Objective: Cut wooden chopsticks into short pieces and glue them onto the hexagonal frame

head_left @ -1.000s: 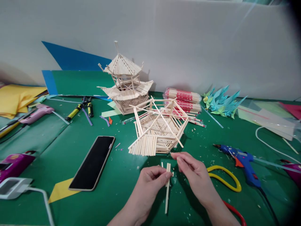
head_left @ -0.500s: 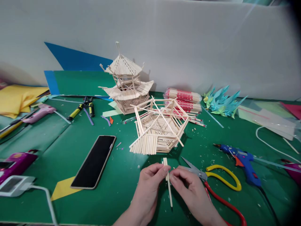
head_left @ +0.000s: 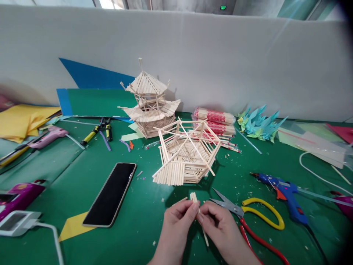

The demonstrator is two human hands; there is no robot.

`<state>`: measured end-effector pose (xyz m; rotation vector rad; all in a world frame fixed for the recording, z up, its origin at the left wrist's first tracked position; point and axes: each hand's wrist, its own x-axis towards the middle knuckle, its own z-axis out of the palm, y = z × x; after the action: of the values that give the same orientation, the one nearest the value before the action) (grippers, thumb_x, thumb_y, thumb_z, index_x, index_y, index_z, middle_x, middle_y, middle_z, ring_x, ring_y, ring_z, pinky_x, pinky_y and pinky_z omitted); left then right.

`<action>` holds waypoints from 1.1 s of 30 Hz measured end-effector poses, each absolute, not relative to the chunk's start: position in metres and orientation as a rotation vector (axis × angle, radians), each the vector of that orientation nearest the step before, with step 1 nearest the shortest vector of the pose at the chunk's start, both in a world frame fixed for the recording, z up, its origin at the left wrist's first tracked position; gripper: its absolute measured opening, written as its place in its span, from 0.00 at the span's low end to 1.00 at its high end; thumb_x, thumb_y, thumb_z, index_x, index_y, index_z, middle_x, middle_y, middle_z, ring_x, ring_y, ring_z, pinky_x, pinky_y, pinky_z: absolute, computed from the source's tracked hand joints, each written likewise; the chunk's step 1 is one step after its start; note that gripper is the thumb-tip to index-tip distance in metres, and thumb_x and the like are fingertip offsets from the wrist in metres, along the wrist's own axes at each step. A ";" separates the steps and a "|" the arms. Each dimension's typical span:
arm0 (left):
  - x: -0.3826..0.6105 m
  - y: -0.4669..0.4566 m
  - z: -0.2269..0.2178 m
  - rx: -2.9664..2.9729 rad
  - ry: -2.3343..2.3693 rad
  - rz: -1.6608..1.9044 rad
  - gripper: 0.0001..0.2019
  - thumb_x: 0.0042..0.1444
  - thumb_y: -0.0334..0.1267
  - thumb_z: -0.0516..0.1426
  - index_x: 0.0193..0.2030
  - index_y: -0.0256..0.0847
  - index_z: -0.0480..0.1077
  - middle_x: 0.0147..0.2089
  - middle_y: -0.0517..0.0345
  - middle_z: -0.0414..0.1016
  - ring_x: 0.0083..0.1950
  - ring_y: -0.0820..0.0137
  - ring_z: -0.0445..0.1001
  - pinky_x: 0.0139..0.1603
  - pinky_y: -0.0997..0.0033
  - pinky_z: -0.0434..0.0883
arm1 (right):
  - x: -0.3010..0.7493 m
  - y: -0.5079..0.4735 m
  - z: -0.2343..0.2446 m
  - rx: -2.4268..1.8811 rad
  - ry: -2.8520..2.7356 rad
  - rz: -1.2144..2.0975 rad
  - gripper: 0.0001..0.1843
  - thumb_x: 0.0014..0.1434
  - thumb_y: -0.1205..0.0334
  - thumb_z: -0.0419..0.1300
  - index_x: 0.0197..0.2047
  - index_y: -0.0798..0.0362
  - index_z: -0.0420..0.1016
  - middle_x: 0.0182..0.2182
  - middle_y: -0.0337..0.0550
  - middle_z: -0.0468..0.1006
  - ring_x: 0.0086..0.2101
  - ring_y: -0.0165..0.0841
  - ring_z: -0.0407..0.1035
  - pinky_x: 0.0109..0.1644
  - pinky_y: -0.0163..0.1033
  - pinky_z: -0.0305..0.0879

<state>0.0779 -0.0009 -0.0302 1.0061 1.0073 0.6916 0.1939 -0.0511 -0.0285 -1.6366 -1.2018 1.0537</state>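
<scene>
Wooden sticks (head_left: 194,198) pinched in our left hand (head_left: 178,222), and seemingly our right hand (head_left: 218,223), could skew if either grip loosens.

Hands: two, left hand (head_left: 178,222) and right hand (head_left: 220,224). Wooden sticks (head_left: 193,197) between them: several, exact count hidden. Stick-built models: two, one pagoda (head_left: 150,115) and one open frame (head_left: 190,156). Hot-glue guns: two, pink gun (head_left: 51,138) near the left edge of the bench (head_left: 138,235), blue gun (head_left: 285,188) near the right edge. Scissors (head_left: 239,211): one pair. Smartphone (head_left: 110,195): one. Pliers (head_left: 91,135): one pair. Purple strips (head_left: 105,141): two.
</scene>
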 end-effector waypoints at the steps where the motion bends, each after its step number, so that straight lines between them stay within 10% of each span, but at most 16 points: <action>1: 0.074 -0.002 -0.032 1.141 1.040 0.708 0.09 0.49 0.40 0.58 0.33 0.36 0.75 0.27 0.55 0.72 0.30 0.69 0.68 0.33 0.72 0.66 | 0.197 -0.052 -0.028 -1.657 -1.223 1.055 0.16 0.56 0.54 0.50 0.22 0.53 0.60 0.20 0.33 0.54 0.22 0.27 0.51 0.24 0.32 0.50; 6: 0.055 -0.006 -0.037 2.305 0.911 0.964 0.11 0.53 0.33 0.54 0.43 0.43 0.71 0.30 0.53 0.75 0.30 0.67 0.69 0.34 0.68 0.64 | 0.214 -0.062 -0.029 -1.770 -1.503 1.036 0.13 0.55 0.60 0.51 0.22 0.54 0.64 0.19 0.34 0.60 0.20 0.26 0.55 0.21 0.30 0.48; 10: 0.061 -0.009 -0.040 2.805 0.740 0.839 0.10 0.56 0.31 0.50 0.36 0.45 0.72 0.39 0.55 0.77 0.42 0.65 0.70 0.45 0.63 0.56 | 0.215 -0.070 -0.037 -1.793 -2.272 0.361 0.07 0.50 0.66 0.55 0.21 0.53 0.68 0.19 0.36 0.70 0.19 0.26 0.61 0.20 0.31 0.49; 15: 0.069 -0.009 -0.054 2.955 0.556 0.665 0.17 0.57 0.30 0.49 0.17 0.39 0.63 0.18 0.61 0.70 0.21 0.73 0.65 0.31 0.66 0.53 | 0.214 -0.072 -0.047 -1.672 -2.394 -0.026 0.12 0.45 0.65 0.59 0.14 0.53 0.63 0.15 0.36 0.69 0.17 0.28 0.62 0.20 0.36 0.44; 33: 0.068 -0.011 -0.067 2.984 0.422 0.568 0.17 0.57 0.34 0.50 0.16 0.39 0.62 0.13 0.61 0.65 0.15 0.73 0.61 0.19 0.69 0.48 | 0.217 -0.072 -0.044 -1.539 -2.273 -0.263 0.24 0.61 0.65 0.44 0.14 0.53 0.59 0.14 0.37 0.63 0.18 0.28 0.55 0.23 0.39 0.39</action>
<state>0.0684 -0.0107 -0.0672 2.9843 0.4224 0.5683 0.2167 -0.0716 -0.0436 -1.5387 -2.2731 -0.2627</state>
